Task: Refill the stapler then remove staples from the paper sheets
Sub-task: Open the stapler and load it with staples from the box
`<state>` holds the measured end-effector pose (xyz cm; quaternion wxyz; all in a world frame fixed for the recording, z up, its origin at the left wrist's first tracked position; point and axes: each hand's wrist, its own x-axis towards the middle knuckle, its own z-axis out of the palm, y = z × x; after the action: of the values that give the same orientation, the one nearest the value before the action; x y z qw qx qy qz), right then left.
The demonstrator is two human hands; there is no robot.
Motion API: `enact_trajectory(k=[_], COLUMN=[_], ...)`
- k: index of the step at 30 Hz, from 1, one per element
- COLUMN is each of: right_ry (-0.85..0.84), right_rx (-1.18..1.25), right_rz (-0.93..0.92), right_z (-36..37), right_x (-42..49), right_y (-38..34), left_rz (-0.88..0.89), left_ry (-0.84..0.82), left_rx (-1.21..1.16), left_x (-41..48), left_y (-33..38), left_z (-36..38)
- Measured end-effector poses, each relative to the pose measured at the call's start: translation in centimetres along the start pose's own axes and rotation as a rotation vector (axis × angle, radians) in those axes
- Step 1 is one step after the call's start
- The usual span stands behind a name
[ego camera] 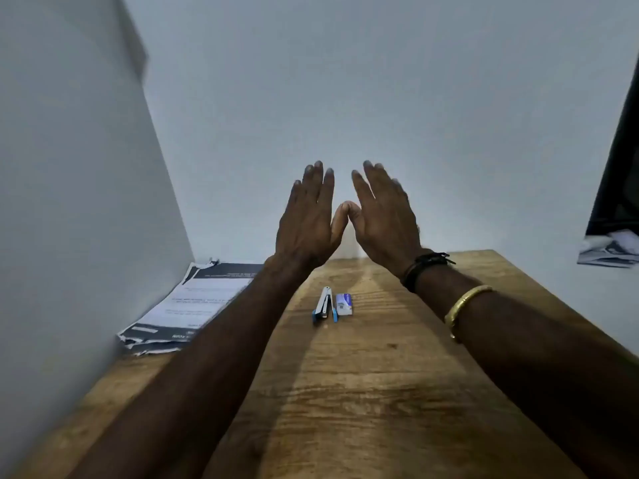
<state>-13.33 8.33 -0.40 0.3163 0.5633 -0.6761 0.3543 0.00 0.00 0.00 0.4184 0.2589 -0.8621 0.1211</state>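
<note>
At the left edge of the desk [345, 392], against the side wall, lies the stack of paper sheets [193, 305], partly crossed by my left forearm. My left hand [307, 219] is raised above the desk's far edge, back toward me, fingers straight and together, holding nothing. Below it and nearer to me, flat on the wood between my two forearms, rests the stapler [323, 307]; its long axis runs roughly away from me, leaning slightly rightward at the far end. Just beside it on the right is a small box of staples [344, 304], lying parallel; whether the two touch I cannot tell. My right hand [383, 216] mirrors the left: lifted, flat, fingers extended, empty, with the two thumb tips meeting between the palms. A dark band [425, 271] and a gold bangle [465, 305] sit on the right wrist and forearm.

Neither hand touches any task item. The stapler lies somewhat closer to my left forearm than to my right, so I judge that the coming reach requires both hands to drop and draw back toward me, left to stapler, right to box.
</note>
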Motion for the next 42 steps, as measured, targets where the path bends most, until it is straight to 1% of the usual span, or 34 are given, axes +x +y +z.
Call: enact_trajectory(k=[1, 3, 5, 8, 10, 12, 14, 17, 20, 22, 24, 26, 28, 33, 35, 37, 39, 42], right_ry=[-0.043, -0.18, -0.333, -0.489, -0.57, -0.598, -0.601, -0.597, -0.602, -0.613, -0.602, -0.556, -0.477, -0.312, -0.279, -0.276, -0.281, -0.285], right_rx=[0.059, 0.139, 0.194, 0.202, 0.211, 0.24, 0.266, 0.288, 0.312, 0.315, 0.329, 0.347, 0.374, 0.468, 0.502, 0.541, 0.589, 0.652], right_rz=[0.0, 0.0, 0.039, 0.059, 0.084, 0.13, 0.16, 0.183, 0.195, 0.186, 0.179, 0.172, 0.155, 0.136, 0.144, 0.158, 0.166, 0.188], right_z=[0.4, 1.0, 1.5, 2.3, 3.1, 3.8, 4.5, 5.4, 5.9, 6.2, 6.4, 6.6, 6.8, 7.2, 7.2, 7.3, 7.3, 7.3], right_x=[-0.2, -1.1, -2.3, -3.9, -4.7, -5.7, -6.5, -7.1, -7.3, -7.3, -7.3, -7.4, -7.3, -6.7, -6.6, -6.6, -6.6, -6.4], right_y=[0.0, -0.4, -1.1, -1.8, -1.9, -2.0, -2.0, -1.9, -1.8, -1.6, -1.5, -1.6, -1.6, -1.4, -1.4, -1.3, -1.2, -1.0], left_rz=[-0.019, -0.08, -0.124, -0.15, -0.179, -0.24, -0.294, -0.285, -0.261, -0.281, -0.347, -0.425, -0.48, -0.523, -0.531, -0.518, -0.485, -0.513], left_ry=[-0.03, -0.107, -0.206, -0.398, -0.548, -0.686, -0.727, -0.694, -0.675, -0.58, -0.448, -0.332, -0.264, -0.132, -0.082, -0.077, -0.106, -0.105], left_rx=[-0.013, 0.001, 0.007, -0.047, -0.074, -0.104, -0.169, -0.283, -0.318, -0.377, -0.488, -0.569, -0.592, -0.725, -0.782, -0.83, -0.871, -0.898], left_x=[-0.4, -1.6, -3.4, -5.7, -6.8, -8.0, -9.0, -9.4, -9.2, -9.4, -9.7, -9.9, -9.6, -8.4, -8.1, -8.1, -8.4, -8.4], left_y=[-0.3, -0.8, -1.2, -1.8, -2.4, -2.4, -2.7, -3.4, -3.9, -4.1, -4.0, -3.9, -3.8, -3.4, -3.3, -3.4, -3.5, -3.7], left_z=[0.2, 0.2, 0.3, 0.6, 0.8, 1.0, 1.5, 2.2, 2.4, 2.7, 3.1, 3.6, 4.3, 4.6, 4.6, 4.7, 4.9, 5.0])
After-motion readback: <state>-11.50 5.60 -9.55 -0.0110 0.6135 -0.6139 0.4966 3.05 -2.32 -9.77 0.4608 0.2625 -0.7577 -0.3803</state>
